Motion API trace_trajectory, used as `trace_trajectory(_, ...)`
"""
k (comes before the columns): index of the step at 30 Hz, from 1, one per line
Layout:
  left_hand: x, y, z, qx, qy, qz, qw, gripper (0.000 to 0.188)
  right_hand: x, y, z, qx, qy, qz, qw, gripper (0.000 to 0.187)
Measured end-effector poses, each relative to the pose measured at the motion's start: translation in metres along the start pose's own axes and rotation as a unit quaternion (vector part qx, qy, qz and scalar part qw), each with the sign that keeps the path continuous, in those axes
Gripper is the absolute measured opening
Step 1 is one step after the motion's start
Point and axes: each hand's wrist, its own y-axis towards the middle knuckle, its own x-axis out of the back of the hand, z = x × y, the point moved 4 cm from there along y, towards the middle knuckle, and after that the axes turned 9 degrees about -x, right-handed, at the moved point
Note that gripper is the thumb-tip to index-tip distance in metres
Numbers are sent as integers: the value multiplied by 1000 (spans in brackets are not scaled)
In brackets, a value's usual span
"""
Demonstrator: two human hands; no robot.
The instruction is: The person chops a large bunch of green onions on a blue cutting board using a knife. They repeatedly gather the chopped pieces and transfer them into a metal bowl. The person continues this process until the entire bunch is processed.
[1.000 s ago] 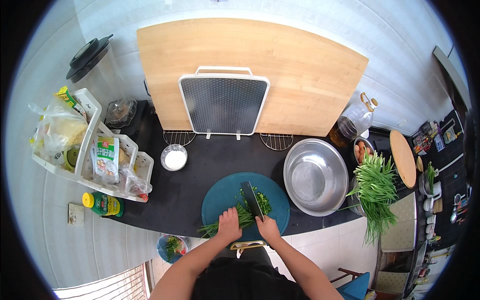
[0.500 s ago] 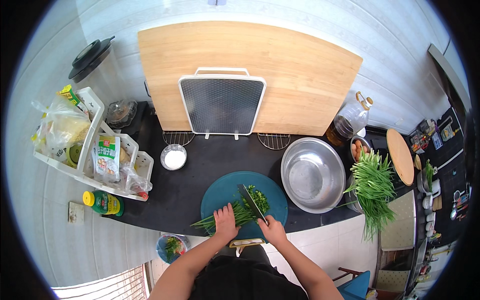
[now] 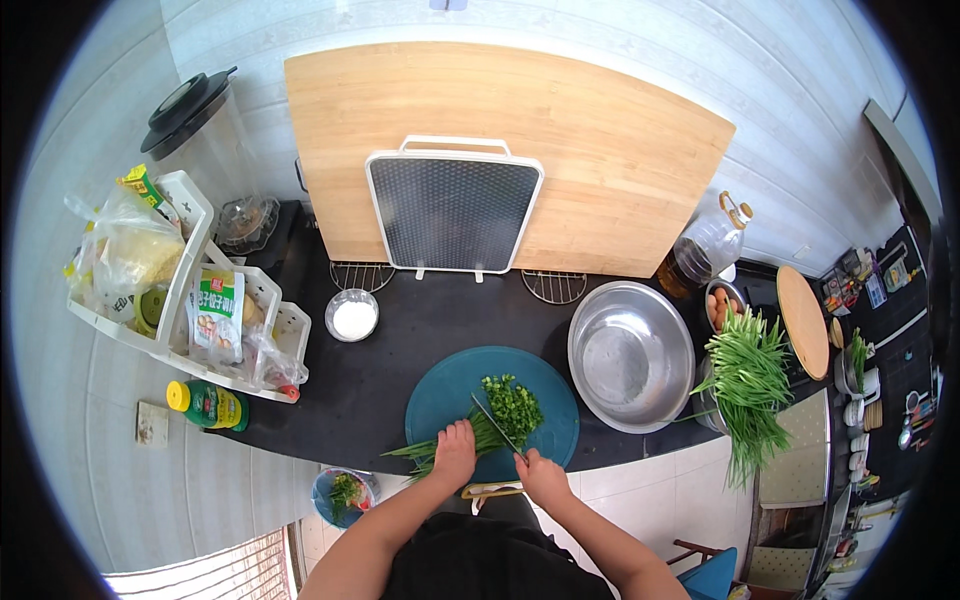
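On the round teal cutting board (image 3: 447, 382), my left hand (image 3: 455, 452) presses down on a bunch of long green chives (image 3: 424, 452). Its fingers are curled over the stems, whose ends stick out to the left. My right hand (image 3: 544, 478) is closed round the handle of a kitchen knife (image 3: 494, 422). The blade slants up and left, at the cut end of the bunch just right of my left fingers. Beyond the blade, on its right, lies a pile of chopped chives (image 3: 516, 402).
A steel basin (image 3: 632, 358) stands right of the board, with more chives (image 3: 748, 385) hanging over the counter edge. Nearby are eggs (image 3: 720, 305) and an oil jug (image 3: 706, 245). Left are a white bowl (image 3: 352, 315), a tiered rack (image 3: 190, 365) and a yellow-capped bottle (image 3: 208, 405).
The knife blade has turned from showing its broad side to nearly edge-on and sits slightly farther left along the bunch. My left hand still holds the chives.
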Motion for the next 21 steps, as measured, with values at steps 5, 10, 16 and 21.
trace_trajectory(5, -6, 3, 1, -18, 29, -33, 999, 53, -8, 15, 8, 5, -25, 14, 1000, 44)
trace_trajectory(10, -4, 3, 1, -30, 43, -21, 998, 48, -17, 42, 20, -20, -39, 59, 997, 47)
trace_trajectory(16, -1, 5, 1, -29, 18, -6, 999, 48, -38, 77, 41, -2, -28, 63, 998, 45)
trace_trajectory(21, -9, 2, 3, -3, 0, -28, 1000, 44, -50, 80, 56, 34, -17, -13, 999, 42)
